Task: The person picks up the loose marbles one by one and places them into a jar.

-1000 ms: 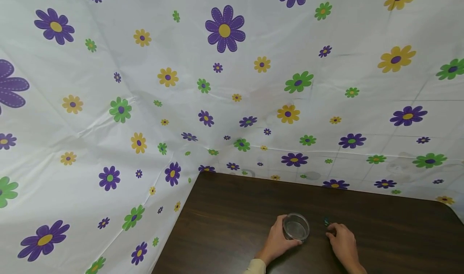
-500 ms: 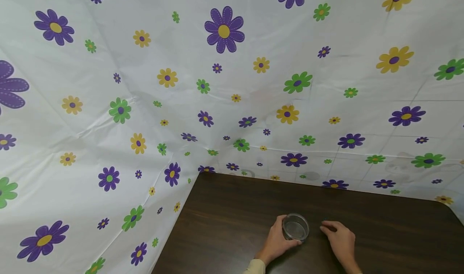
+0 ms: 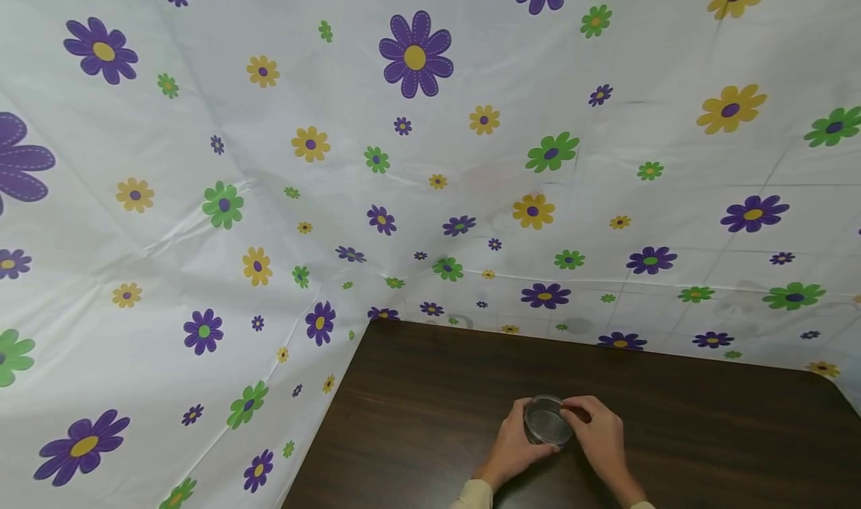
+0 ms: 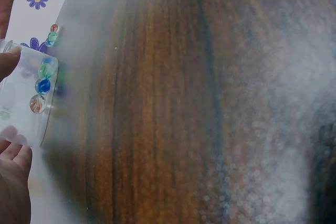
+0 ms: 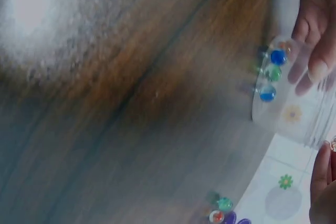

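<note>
A small clear glass [image 3: 546, 422] stands on the dark wooden table [image 3: 417, 389]. My left hand [image 3: 523, 428] grips it from the left. In the left wrist view the glass [image 4: 26, 98] holds several coloured marbles [image 4: 42, 85]. My right hand [image 3: 573, 412] hovers at the glass's right rim with its fingers bunched. In the right wrist view a small round marble [image 5: 333, 144] shows at its fingertip, by the glass [image 5: 294, 108]. A few loose marbles [image 5: 223, 211] lie on the table beyond the glass.
White sheeting with purple, yellow and green flowers [image 3: 417, 53] hangs behind the table and to its left. The table's far edge [image 3: 538, 337] meets the sheet, and its right corner [image 3: 830, 382] is rounded. Both wrist views are hazy.
My right hand reached to the loose marbles right of the glass, closed over them, then moved left to the glass's rim. The left hand and the glass stayed put.
</note>
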The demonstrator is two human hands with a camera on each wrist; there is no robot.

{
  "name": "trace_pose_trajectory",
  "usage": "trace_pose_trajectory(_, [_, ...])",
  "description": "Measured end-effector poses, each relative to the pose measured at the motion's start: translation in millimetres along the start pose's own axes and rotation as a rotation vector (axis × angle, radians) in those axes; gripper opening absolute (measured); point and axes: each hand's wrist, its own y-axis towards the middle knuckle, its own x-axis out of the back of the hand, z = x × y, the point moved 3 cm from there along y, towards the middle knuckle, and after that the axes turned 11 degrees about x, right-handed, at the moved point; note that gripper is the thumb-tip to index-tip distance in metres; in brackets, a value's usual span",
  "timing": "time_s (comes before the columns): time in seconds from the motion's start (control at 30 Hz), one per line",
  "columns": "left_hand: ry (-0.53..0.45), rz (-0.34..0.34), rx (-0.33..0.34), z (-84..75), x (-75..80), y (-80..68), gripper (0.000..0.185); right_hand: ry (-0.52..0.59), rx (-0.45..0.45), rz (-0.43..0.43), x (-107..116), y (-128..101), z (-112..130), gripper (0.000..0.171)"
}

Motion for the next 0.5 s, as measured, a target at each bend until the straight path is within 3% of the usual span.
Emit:
trace_pose_trajectory(0.13, [0.003, -0.008, -0.015, -0.3, -0.1, 1.1, 0.077, -0.036, 0.067, 0.003, -4.6, -0.7, 3.2, 0.027])
trace_pose_trajectory(0.37, [-0.007, -0.013, -0.027, 0.4, -0.1, 0.1, 0.077, -0.044, 0.057, 0.028, -7.7, -0.5, 4.4, 0.028])
trace_pose_trajectory(0.5, [-0.001, -0.021, -0.032, 0.3, -0.8, -0.2, 0.078, -0.047, 0.070, -0.014, -6.0, -0.5, 4.0, 0.027])
